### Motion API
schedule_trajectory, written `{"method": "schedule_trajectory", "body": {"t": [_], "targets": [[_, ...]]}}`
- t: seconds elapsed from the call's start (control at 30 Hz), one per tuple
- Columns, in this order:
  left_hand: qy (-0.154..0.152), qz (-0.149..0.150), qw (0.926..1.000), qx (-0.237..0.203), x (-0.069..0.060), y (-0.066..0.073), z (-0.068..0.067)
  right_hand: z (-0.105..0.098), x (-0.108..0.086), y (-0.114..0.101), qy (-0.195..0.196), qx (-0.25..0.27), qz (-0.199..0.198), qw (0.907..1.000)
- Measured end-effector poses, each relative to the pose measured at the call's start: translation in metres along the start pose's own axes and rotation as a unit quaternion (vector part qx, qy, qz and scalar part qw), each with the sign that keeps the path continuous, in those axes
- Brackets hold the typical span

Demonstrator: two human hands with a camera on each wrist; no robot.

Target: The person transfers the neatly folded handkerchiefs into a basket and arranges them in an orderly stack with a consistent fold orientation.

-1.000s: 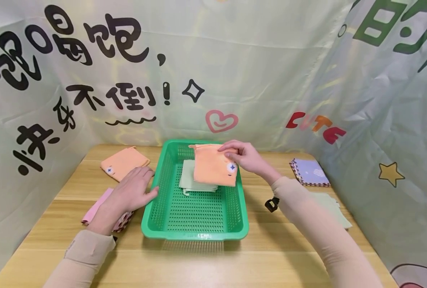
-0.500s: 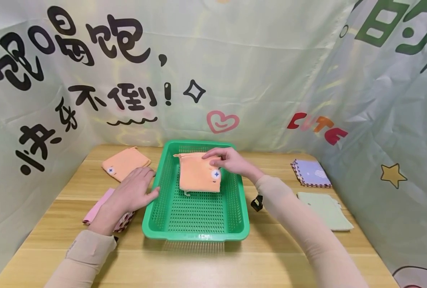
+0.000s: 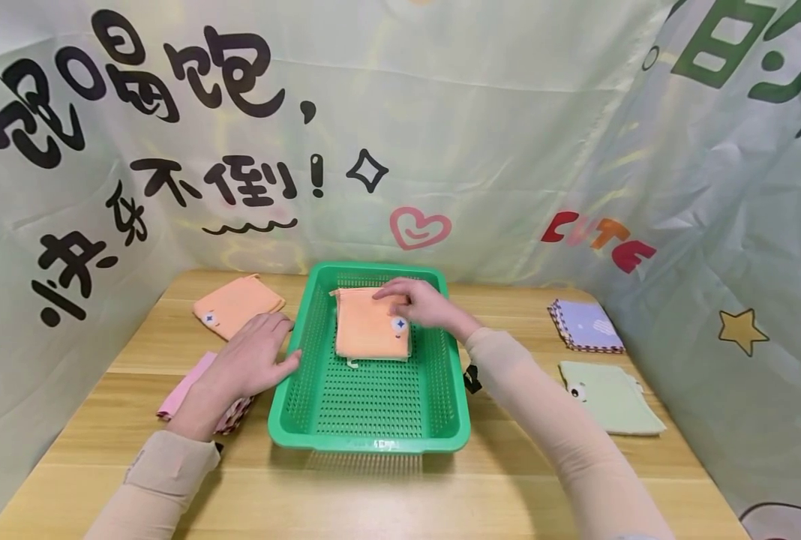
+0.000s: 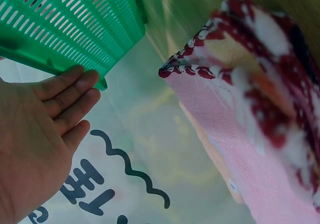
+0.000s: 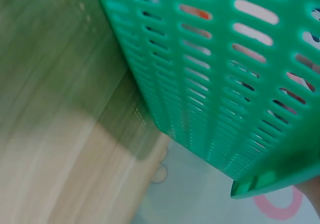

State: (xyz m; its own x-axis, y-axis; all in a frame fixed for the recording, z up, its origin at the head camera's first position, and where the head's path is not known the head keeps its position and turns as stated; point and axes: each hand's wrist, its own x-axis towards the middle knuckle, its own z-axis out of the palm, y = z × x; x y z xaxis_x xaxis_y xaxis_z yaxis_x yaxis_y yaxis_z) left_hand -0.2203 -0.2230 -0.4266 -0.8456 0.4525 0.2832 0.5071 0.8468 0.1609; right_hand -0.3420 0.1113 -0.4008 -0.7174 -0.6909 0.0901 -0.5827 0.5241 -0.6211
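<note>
In the head view, a folded orange hand towel (image 3: 367,334) lies on a pale green towel inside the green plastic basket (image 3: 373,444). Bent fingers and thumb of my right hand (image 3: 424,304) hold its upper right part, beside the white eye patch. Only an edge and hanging loop of the pale green towel (image 3: 353,364) show beneath. My left hand (image 3: 255,356) reaches the basket's left rim; the left wrist view shows its nearly straight fingers (image 4: 75,96) touching the rim. In the right wrist view, the basket's slotted side (image 5: 200,83) hides nearly all of my right hand.
Another orange towel (image 3: 235,300) lies at the table's back left. A folded pink towel (image 3: 184,386) with a checked border is partly under my left forearm. At right lie a purple towel (image 3: 586,326) and a pale green towel (image 3: 613,397). Printed cloth walls (image 3: 508,150) surround the table.
My right hand has brought the orange towel leftward and down from the basket's right side onto the pale green one. My left hand has stayed at the rim.
</note>
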Motion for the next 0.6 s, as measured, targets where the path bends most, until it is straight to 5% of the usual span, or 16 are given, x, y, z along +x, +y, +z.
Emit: {"method": "schedule_trajectory", "body": {"t": [0.3, 0.6], "targets": [[0.001, 0.001, 1.0000, -0.002, 0.0007, -0.0013, 0.0013, -0.0017, 0.0018, 0.0005, -0.048, -0.209, -0.021, 0.9765], [-0.003, -0.002, 1.0000, -0.002, 0.0004, -0.0019, 0.0021, 0.0003, 0.0024, 0.0045, -0.092, -0.294, 0.004, 0.9513]]}}
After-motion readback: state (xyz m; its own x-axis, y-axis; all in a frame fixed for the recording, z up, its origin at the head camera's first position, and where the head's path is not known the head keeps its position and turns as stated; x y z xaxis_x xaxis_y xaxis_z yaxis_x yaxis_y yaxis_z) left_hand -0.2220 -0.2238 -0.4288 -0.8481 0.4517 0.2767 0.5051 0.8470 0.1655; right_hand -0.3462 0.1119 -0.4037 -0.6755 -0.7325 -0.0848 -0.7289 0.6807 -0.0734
